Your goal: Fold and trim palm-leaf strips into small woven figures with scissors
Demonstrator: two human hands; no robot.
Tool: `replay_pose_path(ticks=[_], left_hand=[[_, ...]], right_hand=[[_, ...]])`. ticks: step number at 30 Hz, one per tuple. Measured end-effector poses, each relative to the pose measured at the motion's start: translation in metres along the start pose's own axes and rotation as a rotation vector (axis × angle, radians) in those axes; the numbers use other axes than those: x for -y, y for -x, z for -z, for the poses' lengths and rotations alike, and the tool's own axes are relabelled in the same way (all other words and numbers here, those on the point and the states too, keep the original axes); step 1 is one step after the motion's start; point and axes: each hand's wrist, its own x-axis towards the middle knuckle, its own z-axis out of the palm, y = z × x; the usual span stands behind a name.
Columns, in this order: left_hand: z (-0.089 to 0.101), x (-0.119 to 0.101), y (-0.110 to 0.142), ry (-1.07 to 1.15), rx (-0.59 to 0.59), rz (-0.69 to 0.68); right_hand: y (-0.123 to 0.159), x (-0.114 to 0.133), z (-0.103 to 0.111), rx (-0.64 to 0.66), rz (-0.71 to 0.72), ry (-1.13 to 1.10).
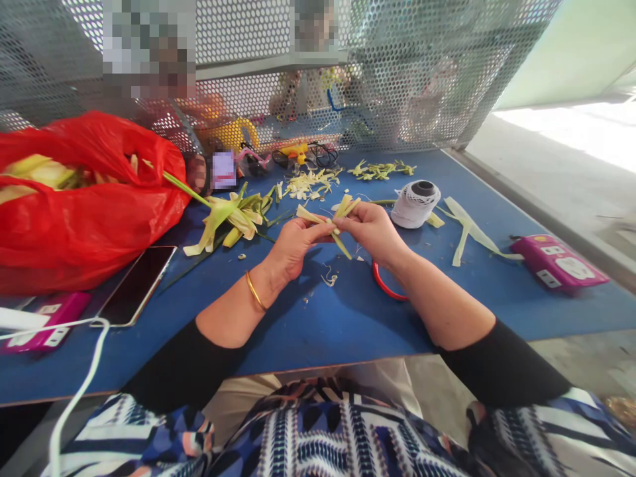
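My left hand (297, 244) pinches a bundle of pale green husk strips (342, 244) from the left, thumb and fingers pressed together. From the other side my right hand (371, 228) grips the same strips, its fingertips meeting the left ones. The strips cross one another, with loose ends sticking up and down. To the right of my right hand stands a spool of white thread (415, 207). Under my right forearm a red ring (383, 283) shows in part; the rest of it is hidden. Left of my hands lies a heap of wider husk pieces (238, 218).
A red plastic bag (99, 225) of husks bulges at the left, beside a dark phone (136, 285) and a white cable (94, 361). Small knotted pieces (380, 170) lie farther back. At right is a magenta box (559, 264). A perforated metal screen (397, 86) bounds the back.
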Motion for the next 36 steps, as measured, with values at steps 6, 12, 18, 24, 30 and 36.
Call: replay_pose_path(ticks=[6, 12, 18, 24, 30, 36], left_hand=[[0.001, 0.002, 0.001, 0.058, 0.054, -0.004], [-0.001, 0.002, 0.002, 0.032, 0.074, -0.026], [-0.005, 0.005, 0.0, 0.014, 0.014, -0.095], [-0.007, 0.01, -0.001, 0.012, -0.037, -0.157], [-0.003, 0.004, -0.002, 0.02, -0.028, -0.053], [0.0, 0.0, -0.002, 0.045, 0.037, 0.049]], right_hand=[[0.002, 0.0, -0.003, -0.015, -0.072, -0.032], [0.003, 0.002, -0.004, -0.016, -0.121, -0.086], [0.002, -0.002, -0.003, -0.051, -0.091, -0.058], [-0.001, -0.01, -0.006, -0.105, -0.037, 0.07], [0.001, -0.001, -0.001, 0.014, -0.042, 0.062], [0.0, -0.002, 0.001, 0.062, -0.014, 0.092]])
